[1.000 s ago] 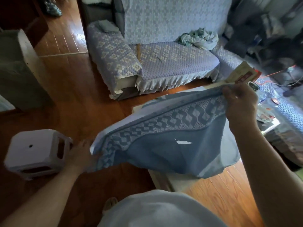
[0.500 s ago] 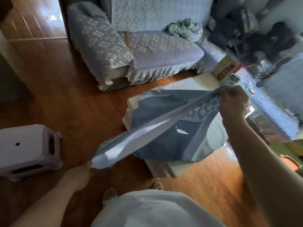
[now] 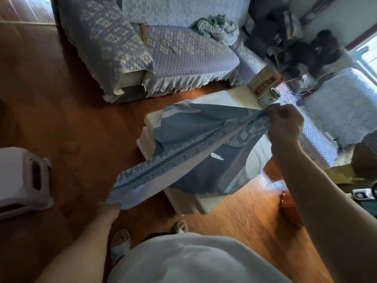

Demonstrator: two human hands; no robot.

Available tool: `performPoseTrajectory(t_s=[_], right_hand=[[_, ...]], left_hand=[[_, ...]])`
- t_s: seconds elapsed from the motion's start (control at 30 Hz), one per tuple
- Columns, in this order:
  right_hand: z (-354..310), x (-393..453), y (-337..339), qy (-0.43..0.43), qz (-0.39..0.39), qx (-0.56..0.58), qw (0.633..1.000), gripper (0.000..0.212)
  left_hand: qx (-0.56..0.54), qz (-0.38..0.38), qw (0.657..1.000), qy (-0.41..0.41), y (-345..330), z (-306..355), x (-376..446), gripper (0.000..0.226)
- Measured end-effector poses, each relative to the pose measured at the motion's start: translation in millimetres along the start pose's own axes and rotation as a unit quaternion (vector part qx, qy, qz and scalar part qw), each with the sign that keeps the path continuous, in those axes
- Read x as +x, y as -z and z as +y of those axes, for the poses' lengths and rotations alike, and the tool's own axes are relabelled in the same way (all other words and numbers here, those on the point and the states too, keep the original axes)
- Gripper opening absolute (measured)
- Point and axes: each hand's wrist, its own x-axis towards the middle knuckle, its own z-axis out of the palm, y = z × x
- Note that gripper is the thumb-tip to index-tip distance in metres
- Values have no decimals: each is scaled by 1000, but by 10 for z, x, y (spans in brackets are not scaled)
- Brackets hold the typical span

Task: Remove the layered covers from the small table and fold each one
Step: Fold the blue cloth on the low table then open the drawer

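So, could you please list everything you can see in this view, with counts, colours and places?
cover: one, blue patterned, stretched between both hands above the table
small table: one, white, centre, under the cover
sofa: one, blue quilted, far side
crumpled cloth: one, pale green, on the sofa
stool: one, white, on the floor at left
box: one, tan and red, table's far corner
left hand: grips the cover's near end
right hand: grips the cover's far end

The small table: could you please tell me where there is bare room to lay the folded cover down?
The small table shows bare top at its far edge, between the blue cover and the box and cup; that far right corner is crowded. The sofa seat is free left of the crumpled cloth.
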Motion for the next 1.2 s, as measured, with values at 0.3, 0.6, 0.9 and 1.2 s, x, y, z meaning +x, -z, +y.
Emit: performPoseTrajectory(t_s=[0.3,0.6,0.9,1.2], right_hand=[[111,227,92,7,-10,0,1000,20],[-100,440,-92,28,-19,58,998,12],[-392,360,-143,200,-295,74,932,10],[-479,-418,-364,455,-385,-45,801,11]], left_hand=[[-40,-17,999,-20,-107,56,484,42],[-63,158,980,-107,717,-76,-98,28],[85,162,982,39,1601,-460,-286,33],[69,-106,844,-521,318,1917,-2738,35]])
